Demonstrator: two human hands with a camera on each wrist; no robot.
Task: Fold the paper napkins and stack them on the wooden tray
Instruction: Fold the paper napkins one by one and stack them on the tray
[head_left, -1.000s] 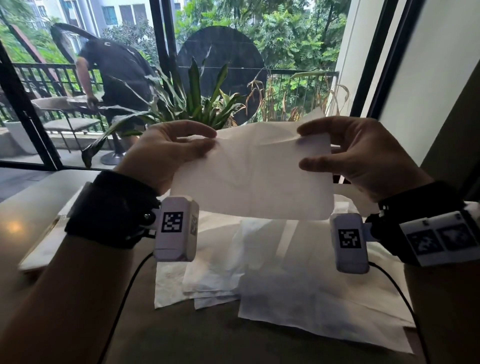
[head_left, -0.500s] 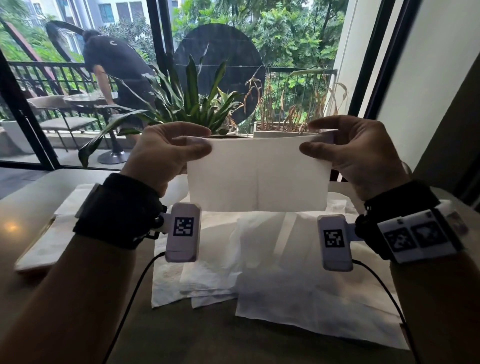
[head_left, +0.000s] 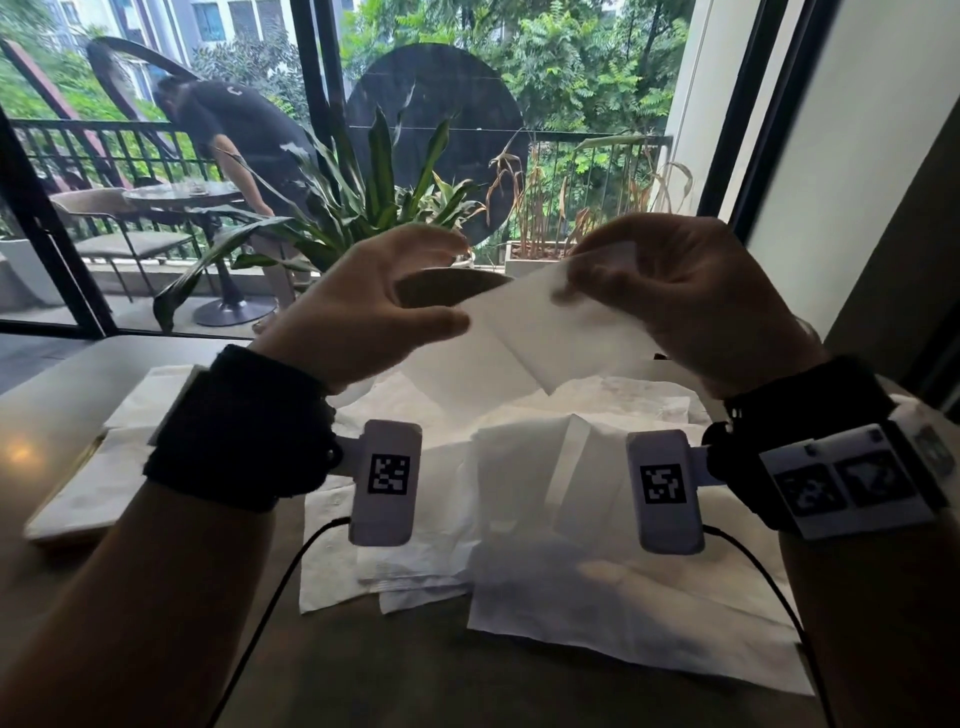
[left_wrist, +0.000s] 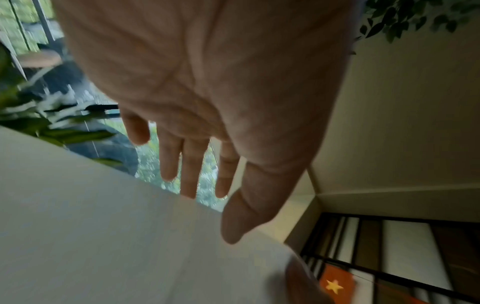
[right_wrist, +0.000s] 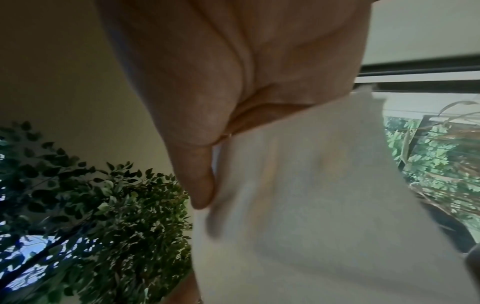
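Note:
A folded white napkin (head_left: 545, 332) hangs tilted in the air over the table, its upper right corner pinched by my right hand (head_left: 571, 278). In the right wrist view the thumb of that hand (right_wrist: 215, 195) presses the napkin (right_wrist: 324, 205) against fingers hidden behind it. My left hand (head_left: 457, 283) is spread, thumb and fingers apart, with the thumb tip at the napkin's left edge. The left wrist view shows its (left_wrist: 210, 216) fingers straight above the napkin (left_wrist: 103, 226). Several unfolded napkins (head_left: 571, 519) lie below. The wooden tray (head_left: 57, 538) at left carries folded napkins (head_left: 130, 415).
A potted plant (head_left: 379, 208) stands just past the table's far edge, in front of a glass window. A wall (head_left: 857, 182) closes the right side. Outside, a person (head_left: 244, 130) bends over a balcony table. Cables run from both wrist cameras across the near table.
Both hands held the napkin level by its top corners. Now my left hand has opened and released its corner, the hands are closer together, and the napkin tilts from the right hand.

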